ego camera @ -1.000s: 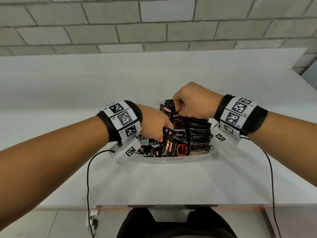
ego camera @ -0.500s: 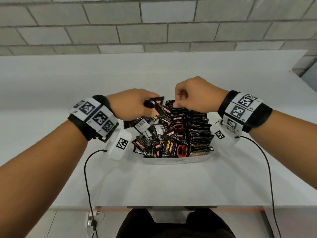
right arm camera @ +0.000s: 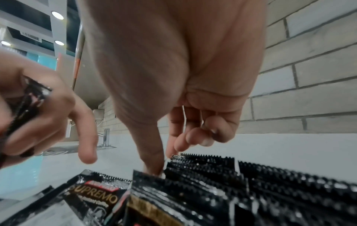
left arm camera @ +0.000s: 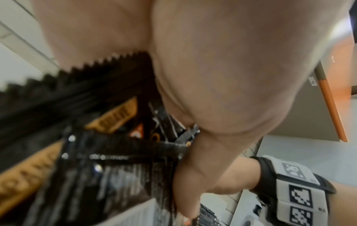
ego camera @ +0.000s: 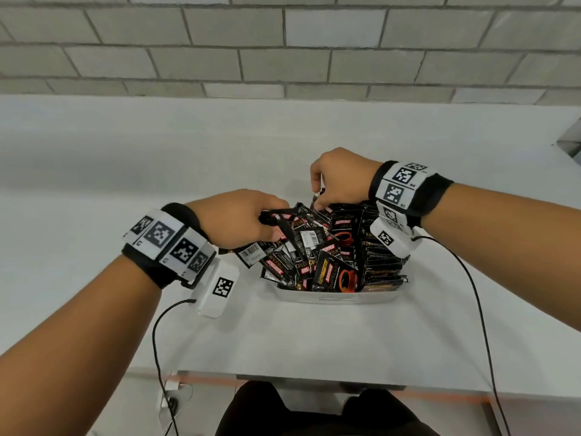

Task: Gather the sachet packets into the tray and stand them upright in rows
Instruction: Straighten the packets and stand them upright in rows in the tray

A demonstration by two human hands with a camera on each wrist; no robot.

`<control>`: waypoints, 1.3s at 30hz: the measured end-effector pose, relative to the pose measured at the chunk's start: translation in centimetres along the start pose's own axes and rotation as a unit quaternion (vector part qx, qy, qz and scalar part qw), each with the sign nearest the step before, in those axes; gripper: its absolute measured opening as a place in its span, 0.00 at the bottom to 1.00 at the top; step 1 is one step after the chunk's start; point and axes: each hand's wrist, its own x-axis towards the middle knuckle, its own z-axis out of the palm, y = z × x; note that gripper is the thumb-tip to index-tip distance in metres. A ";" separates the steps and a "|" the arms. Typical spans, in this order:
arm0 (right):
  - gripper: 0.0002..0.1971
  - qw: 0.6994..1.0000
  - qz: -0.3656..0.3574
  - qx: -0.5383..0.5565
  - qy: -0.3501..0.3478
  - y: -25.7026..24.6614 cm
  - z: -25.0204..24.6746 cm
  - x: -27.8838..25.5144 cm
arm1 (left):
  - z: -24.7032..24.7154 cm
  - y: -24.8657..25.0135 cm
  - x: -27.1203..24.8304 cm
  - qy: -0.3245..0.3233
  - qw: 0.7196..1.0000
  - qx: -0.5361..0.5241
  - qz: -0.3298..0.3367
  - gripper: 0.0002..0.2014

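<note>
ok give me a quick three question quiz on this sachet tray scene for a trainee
1. True or false: the left hand holds a sachet.
2. Which side of the tray has sachets standing in a neat row: the person's A) left or B) right?
3. Fill in: the right hand works at the ___ of the standing sachets.

Key: 1 true; 2 B; 3 tops.
</note>
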 end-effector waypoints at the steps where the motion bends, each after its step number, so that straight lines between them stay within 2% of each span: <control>1: 0.14 1.000 0.004 0.003 -0.004 0.0 0.1 0.2 | 0.2 0.0 0.1 -0.005 1.000 0.003 -0.001 0.16; 5: 0.03 0.999 0.017 0.035 -0.007 -0.3 0.4 0.5 | 0.7 0.2 0.3 -0.024 1.000 0.001 0.000 0.19; 8: 0.02 0.996 0.002 0.089 0.024 -0.5 -0.2 0.2 | 0.6 0.3 0.4 -0.022 1.000 0.000 0.001 0.19; 11: 0.03 0.987 -0.029 0.137 0.084 -0.5 -1.6 -0.2 | 0.4 0.1 0.5 -0.017 1.000 -0.004 0.003 0.18; 15: 0.11 0.947 -0.041 0.297 0.114 -0.5 -3.8 -2.0 | 0.3 -0.2 0.5 -0.008 1.000 -0.004 0.001 0.19; 17: 0.07 0.930 -0.045 0.346 0.115 -0.3 -4.5 -3.2 | 0.2 0.0 0.4 -0.008 1.000 -0.002 0.003 0.15; 19: 0.05 0.926 -0.052 0.356 0.116 0.1 -4.9 -4.4 | 0.1 0.3 0.3 -0.009 1.000 -0.001 0.008 0.13; 22: 0.07 0.934 -0.039 0.341 0.100 1.3 -4.9 -5.8 | -0.1 1.2 0.2 -0.019 1.000 0.020 0.011 0.20; 25: 0.18 0.956 -0.030 0.282 0.071 2.3 -4.0 -6.4 | 0.0 2.2 0.4 -0.036 0.999 0.030 0.019 0.15; 28: 0.25 0.974 -0.012 0.219 0.062 3.0 -2.5 -6.6 | 0.2 3.0 0.9 -0.052 0.997 0.048 0.029 0.17; 33: 0.11 0.990 -0.016 0.127 0.065 3.3 -1.3 -6.9 | 0.7 3.9 2.1 -0.090 0.990 0.101 0.035 0.19; 39: 0.07 0.997 -0.035 0.055 0.039 2.8 0.1 -6.7 | 1.1 4.9 3.8 -0.150 0.968 0.200 0.029 0.22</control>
